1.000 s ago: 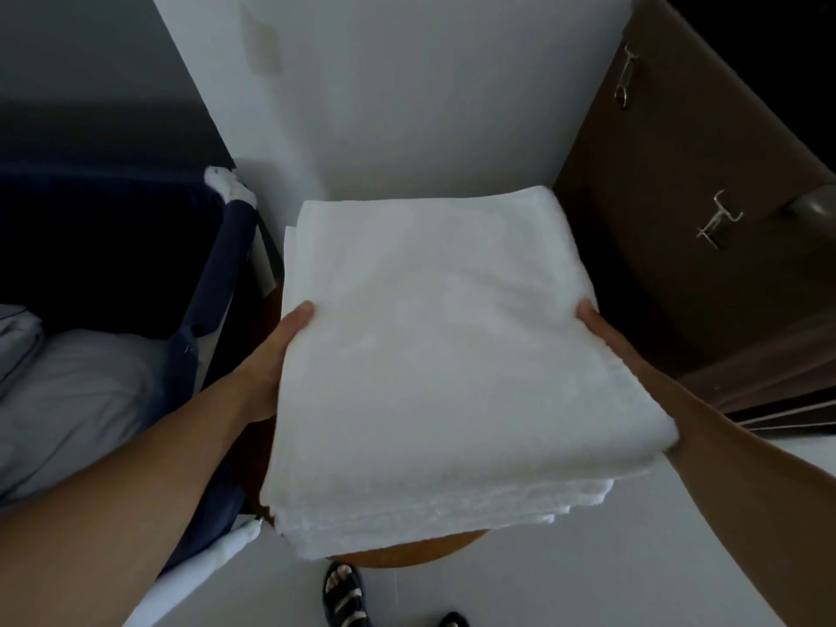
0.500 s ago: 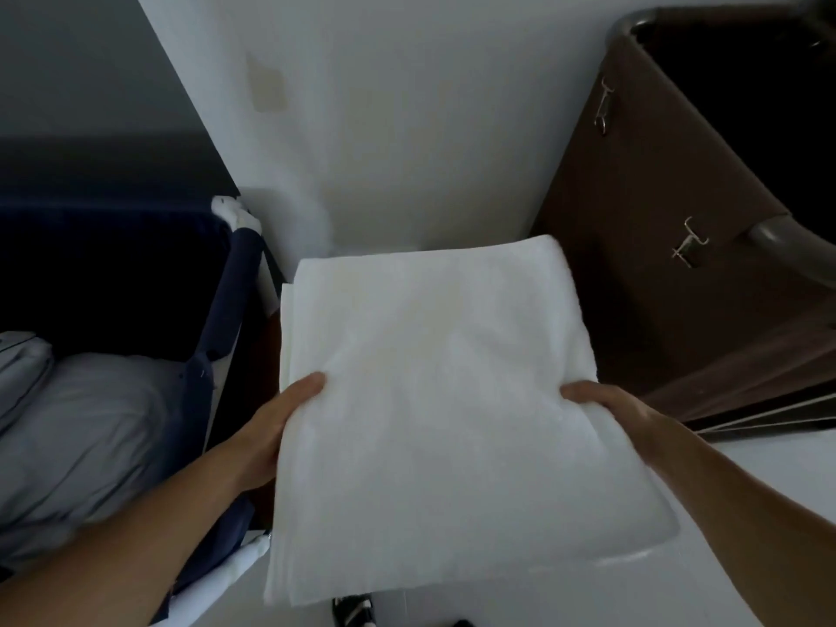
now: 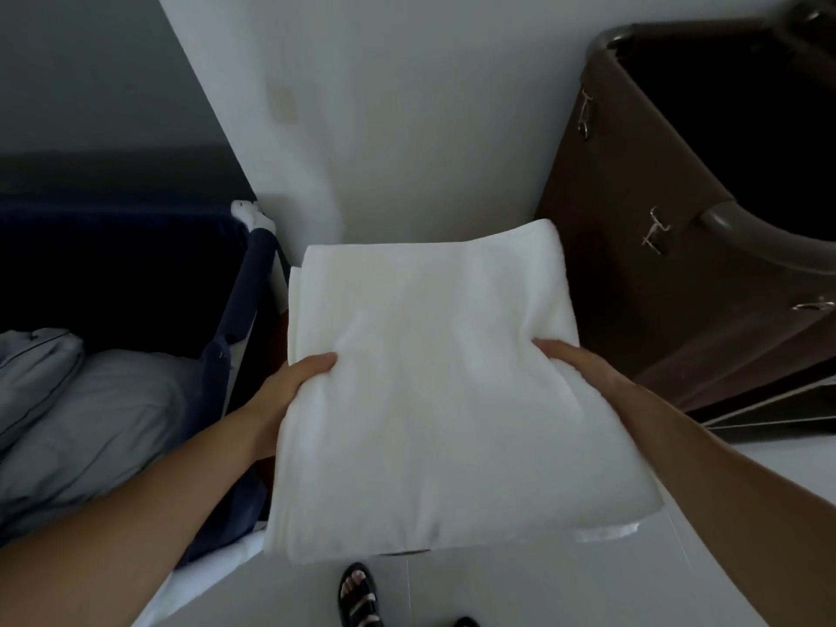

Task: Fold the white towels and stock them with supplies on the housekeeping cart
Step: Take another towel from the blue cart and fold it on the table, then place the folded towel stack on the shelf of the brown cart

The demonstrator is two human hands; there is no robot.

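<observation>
Towel stack (image 3: pixel 429 400) gripped at its sides by left hand (image 3: pixel 289 386) and right hand (image 3: pixel 577 362), thumbs on top, fingers hidden beneath; long axis near-to-far, cart (image 3: pixel 633 246) just right, right hand nearer.

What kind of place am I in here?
Probably a hotel room being serviced: a brown linen cart bag with metal clips on the right, freshly folded white towels, and grey bedding on the left.

Hotel rm, brown linen cart (image 3: pixel 642 337), pillow (image 3: pixel 95 418)
</observation>
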